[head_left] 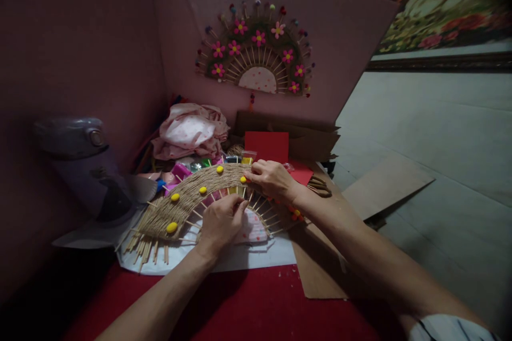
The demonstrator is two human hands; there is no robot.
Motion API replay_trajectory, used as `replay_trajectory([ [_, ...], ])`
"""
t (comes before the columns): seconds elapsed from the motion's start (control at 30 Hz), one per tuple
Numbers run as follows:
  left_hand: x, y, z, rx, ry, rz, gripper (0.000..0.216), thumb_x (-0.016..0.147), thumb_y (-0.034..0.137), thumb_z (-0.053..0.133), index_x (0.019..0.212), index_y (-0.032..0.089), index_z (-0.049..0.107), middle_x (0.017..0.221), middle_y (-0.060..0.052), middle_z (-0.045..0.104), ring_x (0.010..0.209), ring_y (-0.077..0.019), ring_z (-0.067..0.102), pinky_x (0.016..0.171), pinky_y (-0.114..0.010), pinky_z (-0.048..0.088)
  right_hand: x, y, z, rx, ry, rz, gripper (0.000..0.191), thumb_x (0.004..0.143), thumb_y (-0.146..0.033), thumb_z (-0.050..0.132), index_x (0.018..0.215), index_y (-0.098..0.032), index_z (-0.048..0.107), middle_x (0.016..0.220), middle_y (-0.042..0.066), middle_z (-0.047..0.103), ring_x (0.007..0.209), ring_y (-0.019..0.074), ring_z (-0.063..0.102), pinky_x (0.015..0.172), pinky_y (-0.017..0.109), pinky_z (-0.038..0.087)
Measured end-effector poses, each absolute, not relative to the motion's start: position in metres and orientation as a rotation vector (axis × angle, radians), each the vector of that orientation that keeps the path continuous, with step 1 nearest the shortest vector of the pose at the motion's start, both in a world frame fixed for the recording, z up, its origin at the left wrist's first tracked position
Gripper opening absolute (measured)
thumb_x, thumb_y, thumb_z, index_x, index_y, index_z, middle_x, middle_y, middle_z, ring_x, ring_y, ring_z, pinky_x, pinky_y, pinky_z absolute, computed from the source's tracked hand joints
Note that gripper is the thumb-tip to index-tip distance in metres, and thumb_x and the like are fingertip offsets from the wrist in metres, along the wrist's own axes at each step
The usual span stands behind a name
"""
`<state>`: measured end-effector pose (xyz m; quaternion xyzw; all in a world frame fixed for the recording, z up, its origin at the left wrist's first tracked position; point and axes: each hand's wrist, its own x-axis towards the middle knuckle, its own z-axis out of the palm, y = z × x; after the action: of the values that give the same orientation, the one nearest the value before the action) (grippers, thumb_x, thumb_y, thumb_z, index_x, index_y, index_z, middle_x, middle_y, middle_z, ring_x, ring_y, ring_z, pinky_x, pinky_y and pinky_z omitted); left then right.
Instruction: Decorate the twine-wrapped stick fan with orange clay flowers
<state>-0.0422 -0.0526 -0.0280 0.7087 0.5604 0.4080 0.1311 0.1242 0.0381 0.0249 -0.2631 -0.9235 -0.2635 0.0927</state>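
Note:
A half-round fan [228, 175] of twine woven over thin wooden sticks lies in front of me, with a pink-dotted white cloth half-circle [252, 225] at its base. Several round yellow button-like discs [175, 197] sit on the twine band. At the upper part of the band, my right hand [274, 178] is closed, its fingertips at one yellow disc [244, 179]. My left hand [221, 221] rests over the inner sticks beside the cloth, fingers curled and pinched together; anything between them is hidden. Orange flowers [296, 215] show on the right side, partly under my right forearm.
A finished-looking fan with pink flowers [258, 38] hangs on the pink board. A tumbler [90, 170] stands left, crumpled cloth [192, 130] behind. Red paper [267, 146], scissors handles [319, 186], loose sticks [150, 250] and cardboard [320, 272] surround the fan on the red table surface [264, 303].

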Motion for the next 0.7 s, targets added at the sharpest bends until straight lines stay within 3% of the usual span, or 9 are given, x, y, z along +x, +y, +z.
replay_trajectory([
  [0.53,-0.042,-0.053,-0.028,2.067,1.647,1.173,0.019,0.084,0.028,0.051,0.078,0.018,0.066,0.073,-0.004,0.068,0.067,-0.0150,0.061,0.062,-0.025,0.038,0.129,0.038,0.013,-0.839,-2.587,-0.691,0.034,0.093,-0.043,0.040,0.094,-0.021,0.066,0.085,0.006,0.058,0.074,0.0148,0.046,0.059,0.026,0.029],
  [0.7,-0.042,-0.053,-0.028,2.065,1.651,1.161,0.019,0.084,0.028,0.051,0.077,0.018,0.066,0.072,-0.004,0.068,0.067,-0.0151,0.060,0.062,-0.026,0.039,0.130,0.040,0.016,-0.899,-2.509,-0.575,0.027,0.091,-0.039,0.047,0.097,-0.023,0.068,0.086,0.005,0.058,0.076,0.0151,0.047,0.058,0.025,0.030],
])
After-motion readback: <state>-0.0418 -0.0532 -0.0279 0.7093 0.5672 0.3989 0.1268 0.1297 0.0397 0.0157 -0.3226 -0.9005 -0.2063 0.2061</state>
